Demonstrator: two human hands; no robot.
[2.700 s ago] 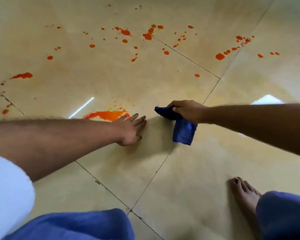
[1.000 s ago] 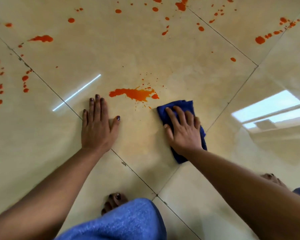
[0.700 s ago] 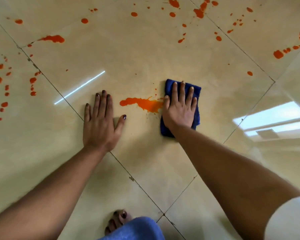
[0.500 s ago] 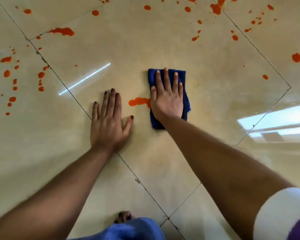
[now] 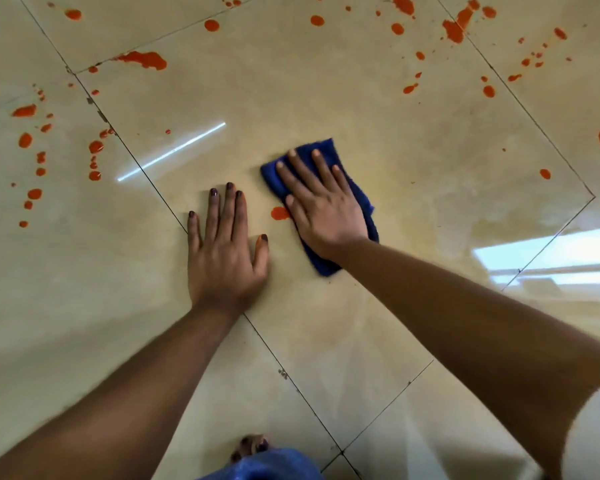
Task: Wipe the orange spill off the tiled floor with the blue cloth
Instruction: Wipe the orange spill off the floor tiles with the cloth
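Glossy beige tiled floor (image 5: 378, 109) underfoot, crossed by dark grout lines and flecked with orange spill (image 5: 142, 59) in scattered drops and streaks far left, top and far right. Near the middle, blue cloth (image 5: 357, 199) spread flat, long axis running up-left to down-right. On top of it, right hand (image 5: 321, 202), fingers straight and spread, pressing down, not gripping. Just beside, to the left, left hand (image 5: 224, 251) flat on bare tile, fingers extended, holding nothing, apparently bracing. Smallest and nearest: one orange drop (image 5: 279, 213) touching the cloth's left edge by the right thumb, between the two hands. Likely next: a short sweep leftward, right hand clearly closer; most splatter still unwiped, well apart.
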